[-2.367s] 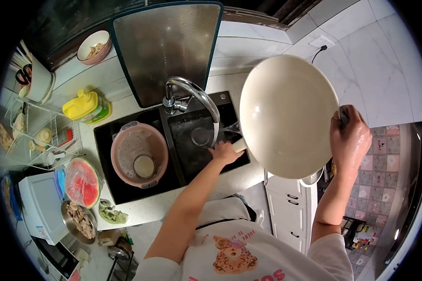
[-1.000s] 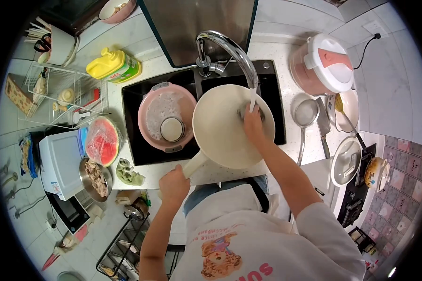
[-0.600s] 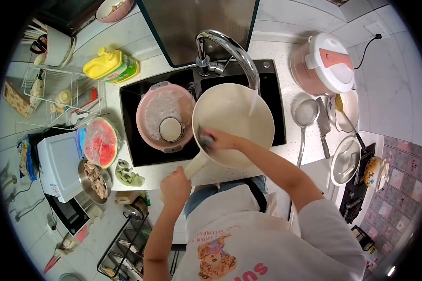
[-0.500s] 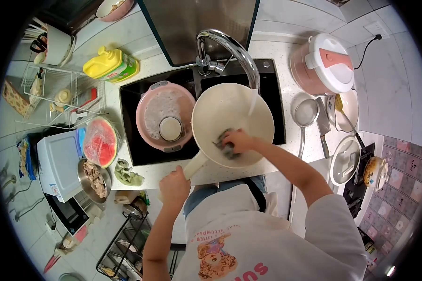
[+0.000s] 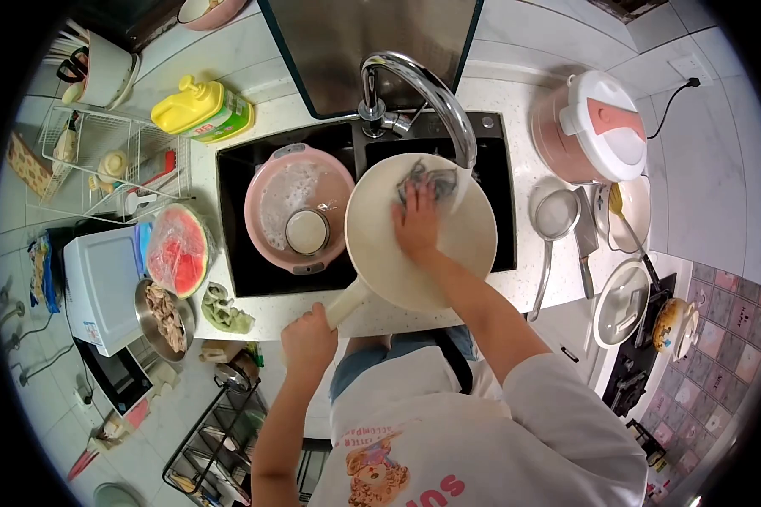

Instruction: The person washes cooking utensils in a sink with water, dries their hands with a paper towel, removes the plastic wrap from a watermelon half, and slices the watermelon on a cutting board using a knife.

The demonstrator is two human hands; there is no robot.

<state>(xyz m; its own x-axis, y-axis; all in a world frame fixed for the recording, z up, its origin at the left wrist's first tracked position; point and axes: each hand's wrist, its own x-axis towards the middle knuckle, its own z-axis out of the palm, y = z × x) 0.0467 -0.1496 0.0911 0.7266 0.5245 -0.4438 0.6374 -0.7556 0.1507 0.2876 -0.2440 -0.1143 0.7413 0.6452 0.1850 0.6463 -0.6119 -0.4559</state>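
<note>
My left hand [image 5: 309, 335] is closed around the pale handle [image 5: 347, 302] of a large cream wok [image 5: 380, 245], which rests tilted over the right sink basin. Inside the wok, my right hand [image 5: 418, 221] lies with its fingers stretched out, pressing a dark grey cloth [image 5: 440, 182] against the upper inner wall. Water runs from the chrome faucet [image 5: 461, 127] into the wok beside the cloth. In the left basin stands a pink tub [image 5: 255, 224] of sudsy water, with a round glass cup [image 5: 307, 232] in it.
Left of the sink are a yellow detergent jug [image 5: 177, 114], wrapped watermelon [image 5: 177, 253], a metal bowl of meat [image 5: 167, 321] and a green cloth [image 5: 226, 309]. To the right are a pink-and-white cooker [image 5: 579, 127], a strainer [image 5: 555, 215], a cleaver [image 5: 585, 237] and a glass lid [image 5: 621, 302].
My right hand has slid the grey cloth from the lower part of the wok to its upper wall, and its fingers have straightened. My left hand stays on the handle.
</note>
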